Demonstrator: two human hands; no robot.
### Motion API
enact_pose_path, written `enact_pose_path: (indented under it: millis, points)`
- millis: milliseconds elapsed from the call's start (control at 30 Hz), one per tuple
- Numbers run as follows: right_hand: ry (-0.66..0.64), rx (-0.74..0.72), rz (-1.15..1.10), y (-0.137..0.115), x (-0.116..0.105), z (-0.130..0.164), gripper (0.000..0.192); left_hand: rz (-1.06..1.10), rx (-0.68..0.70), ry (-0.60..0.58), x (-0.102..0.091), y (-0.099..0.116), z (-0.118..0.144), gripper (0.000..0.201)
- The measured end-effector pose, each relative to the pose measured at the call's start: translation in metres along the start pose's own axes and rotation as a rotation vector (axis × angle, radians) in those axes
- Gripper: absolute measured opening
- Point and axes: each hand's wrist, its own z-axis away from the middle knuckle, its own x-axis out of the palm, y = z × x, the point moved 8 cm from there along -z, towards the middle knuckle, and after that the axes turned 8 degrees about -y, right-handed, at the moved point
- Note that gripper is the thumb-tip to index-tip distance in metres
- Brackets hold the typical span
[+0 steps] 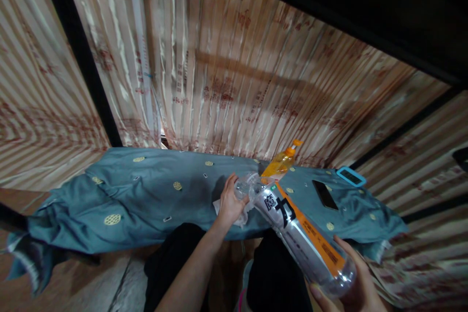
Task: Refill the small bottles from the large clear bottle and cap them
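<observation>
Clear plastic bottle runs lengthwise between both hands: right hand cups its base in a closed grip, left hand pinches a tissue at its neck end.

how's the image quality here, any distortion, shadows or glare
Head view: wide-angle bending bows the curtain and black frame bars; dim, top right corner black; a soft shadow band crosses the curtain; highlights glint on the clear bottle held by both hands; edges slightly soft.
</observation>
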Motion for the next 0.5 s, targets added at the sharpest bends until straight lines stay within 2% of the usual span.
enact_pose_path:
  millis: [133,300,500]
  points:
    - [-0.029,-0.021,0.019,0.0044,-0.0003,0.0012,0.082,-0.003,0.002,-0.025,0.0025,-0.0004,-0.0013,0.056]
    - [0.017,-0.046,0.077,-0.0006,-0.0016,0.0041,0.079,0.018,0.018,-0.015,0.0030,0.0007,-0.0008,0.056]
    - [-0.009,-0.072,0.098,0.0062,-0.0038,0.0026,0.080,0.012,-0.002,-0.021,0.0032,0.0017,-0.0010,0.055]
